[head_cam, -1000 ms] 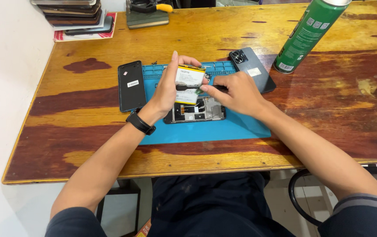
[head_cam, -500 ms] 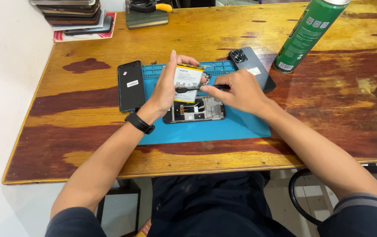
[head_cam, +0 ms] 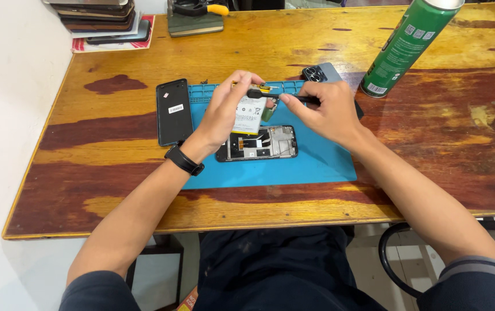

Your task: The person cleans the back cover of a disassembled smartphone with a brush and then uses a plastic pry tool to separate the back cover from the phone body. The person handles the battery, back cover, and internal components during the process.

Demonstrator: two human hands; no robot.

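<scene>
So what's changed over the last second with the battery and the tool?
The left hand has lifted the white battery further off the opened phone, tilting it up. The right hand kept the black tool at its top edge. Phone, blue mat and green can stayed put.

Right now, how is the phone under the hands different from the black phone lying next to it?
The opened phone shows its inner parts and lies crosswise on the blue mat; the black phone is closed up and lies lengthwise, mostly on the wooden table. The left hand reaches over the opened one; nothing touches the black one. Both lie flat.
</scene>
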